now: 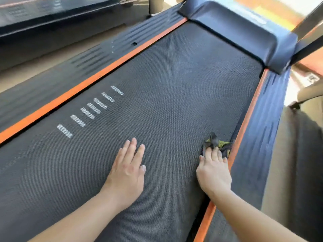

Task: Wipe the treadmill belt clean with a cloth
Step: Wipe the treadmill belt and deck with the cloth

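Observation:
The dark textured treadmill belt (174,84) fills most of the head view, with a row of white dashes near its left side. My left hand (128,169) lies flat on the belt, fingers straight and together. My right hand (214,172) presses a crumpled dark grey and yellow-green cloth (217,142) onto the belt at its right edge, beside the orange trim. The fingers cover the near part of the cloth; the rest bunches out ahead of the fingertips.
Orange strips (97,77) and dark ribbed side rails (262,130) border the belt on both sides. The dark motor cover (244,34) closes the far end. Another machine (52,14) stands at the upper left, across a strip of pale floor (26,75).

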